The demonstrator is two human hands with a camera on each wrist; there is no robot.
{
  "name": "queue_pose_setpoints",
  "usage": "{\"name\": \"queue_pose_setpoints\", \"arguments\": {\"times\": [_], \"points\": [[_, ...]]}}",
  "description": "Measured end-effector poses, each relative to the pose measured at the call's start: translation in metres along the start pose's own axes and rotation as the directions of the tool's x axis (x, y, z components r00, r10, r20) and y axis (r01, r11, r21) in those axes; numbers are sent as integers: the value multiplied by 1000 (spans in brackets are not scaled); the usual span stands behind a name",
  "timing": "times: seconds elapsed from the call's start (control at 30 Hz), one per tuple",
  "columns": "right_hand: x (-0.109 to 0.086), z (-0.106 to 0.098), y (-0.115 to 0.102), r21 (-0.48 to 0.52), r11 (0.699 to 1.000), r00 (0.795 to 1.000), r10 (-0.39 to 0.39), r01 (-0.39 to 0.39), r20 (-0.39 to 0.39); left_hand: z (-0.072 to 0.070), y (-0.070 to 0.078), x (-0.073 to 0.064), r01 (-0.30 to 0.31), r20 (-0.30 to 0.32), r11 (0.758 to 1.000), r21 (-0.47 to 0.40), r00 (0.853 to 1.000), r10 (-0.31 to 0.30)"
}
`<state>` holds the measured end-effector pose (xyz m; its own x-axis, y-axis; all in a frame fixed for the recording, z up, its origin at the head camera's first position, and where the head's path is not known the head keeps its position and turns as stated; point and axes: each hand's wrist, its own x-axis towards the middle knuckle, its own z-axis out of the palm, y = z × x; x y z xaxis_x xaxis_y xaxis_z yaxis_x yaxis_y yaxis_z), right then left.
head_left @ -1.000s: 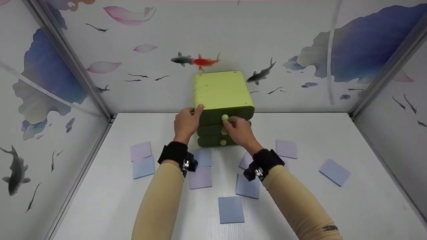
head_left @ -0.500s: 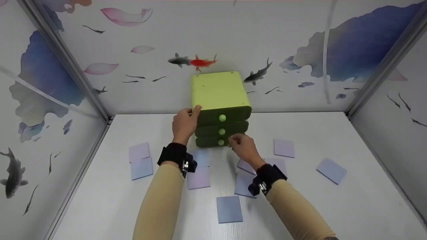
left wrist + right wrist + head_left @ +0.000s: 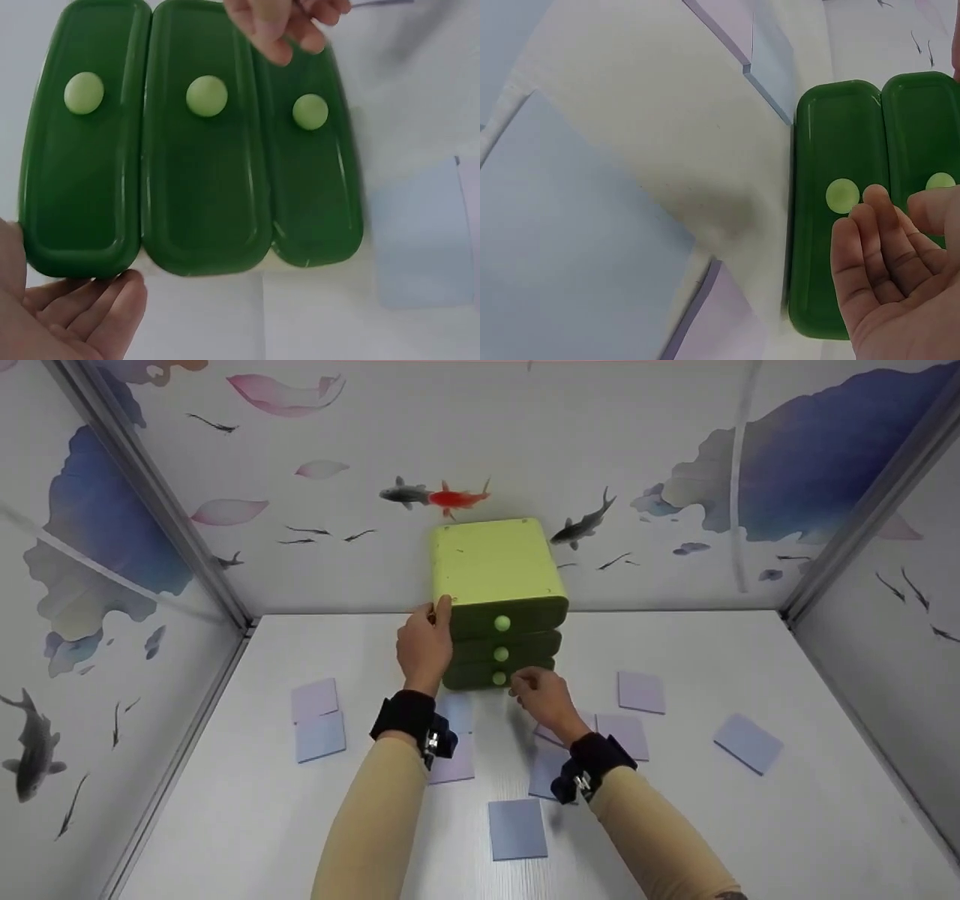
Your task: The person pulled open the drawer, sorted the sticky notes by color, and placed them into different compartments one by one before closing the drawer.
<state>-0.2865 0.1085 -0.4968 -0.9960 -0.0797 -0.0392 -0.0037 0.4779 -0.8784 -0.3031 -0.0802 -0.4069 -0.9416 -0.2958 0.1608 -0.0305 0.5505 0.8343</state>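
A small drawer cabinet [image 3: 495,559] with a yellow-green top and three dark green drawer fronts stands against the back wall. Each drawer has a round light-green knob, including the top knob [image 3: 502,623] and bottom knob [image 3: 499,679]. My left hand [image 3: 426,649] holds the cabinet's upper left corner, thumb at the top edge. In the left wrist view, that hand's fingers [image 3: 112,315] lie along the cabinet's side. Just right of the bottom knob, my right hand [image 3: 546,697] hovers with loosely curled fingers and holds nothing. The right wrist view shows its fingertips [image 3: 876,196] close to that knob.
Several flat square blue and lilac tiles lie on the white table: a lilac tile [image 3: 641,692] and a blue tile [image 3: 748,744] at right, a blue tile [image 3: 517,829] in front, a pair of tiles [image 3: 320,735] at left. Patterned wall panels [image 3: 322,562] enclose the table.
My right hand has left the upper two drawers' knobs and moved down to beside the bottom knob. My left hand stays at the cabinet's corner, its wrist shifted slightly right.
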Motion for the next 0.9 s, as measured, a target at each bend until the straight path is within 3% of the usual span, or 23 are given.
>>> {"name": "queue_pose_setpoints", "arguments": {"times": [0.13,0.33,0.47,0.67,0.9], "points": [[5,-2,-5,22,1000,1000,-16,17,-9,6,-2,-3,-3,-51,1000,-24,999,2],[11,-2,-12,60,997,999,-48,49,-21,6,-2,-4,19,-57,998,-65,998,-23],[14,-2,-17,99,993,998,-58,59,-13,2,-2,-3,20,-20,998,-66,1000,-22],[18,-1,-21,81,996,999,-44,46,-23,-5,-3,1,60,63,996,-67,996,-56],[19,6,-25,103,994,999,33,-33,-2,-8,-5,4,70,81,995,-71,995,-65]]}}
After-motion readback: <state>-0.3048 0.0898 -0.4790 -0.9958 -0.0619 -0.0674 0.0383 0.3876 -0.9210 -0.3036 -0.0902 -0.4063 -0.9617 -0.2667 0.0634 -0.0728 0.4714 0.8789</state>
